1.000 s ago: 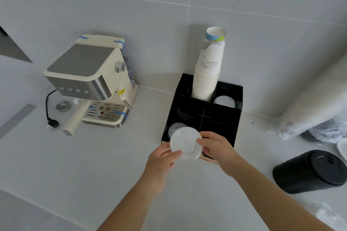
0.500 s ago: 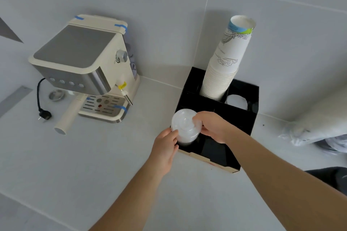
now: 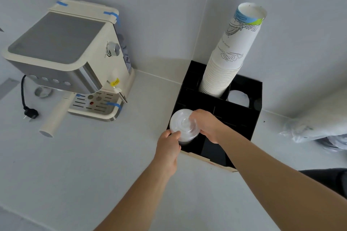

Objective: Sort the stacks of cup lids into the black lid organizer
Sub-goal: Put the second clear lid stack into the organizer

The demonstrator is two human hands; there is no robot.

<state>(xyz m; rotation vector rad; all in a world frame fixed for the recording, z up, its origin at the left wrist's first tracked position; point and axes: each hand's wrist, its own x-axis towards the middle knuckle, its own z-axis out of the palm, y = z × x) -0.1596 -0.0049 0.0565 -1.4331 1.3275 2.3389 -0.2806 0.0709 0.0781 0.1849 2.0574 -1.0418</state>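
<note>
A stack of clear plastic cup lids (image 3: 183, 126) stands in the front-left compartment of the black lid organizer (image 3: 249, 118). My left hand (image 3: 169, 146) grips the stack's near side from below. My right hand (image 3: 206, 124) holds its right side, fingers over the top lid. A tall stack of white paper cups (image 3: 229, 54) leans out of a back compartment. White lids (image 3: 238, 97) lie in the back-right compartment. The front-right compartment is dark and partly hidden by my right forearm.
A cream espresso machine (image 3: 71, 58) with its portafilter handle (image 3: 54, 118) and a loose black plug (image 3: 31, 114) stands at the left. Plastic-wrapped sleeves (image 3: 315, 118) lie at the right against the tiled wall. A black object (image 3: 326, 176) shows at the right edge.
Both hands carried the lid stack from above the counter in front of the organizer into its front-left compartment. The view moved closer and to the left.
</note>
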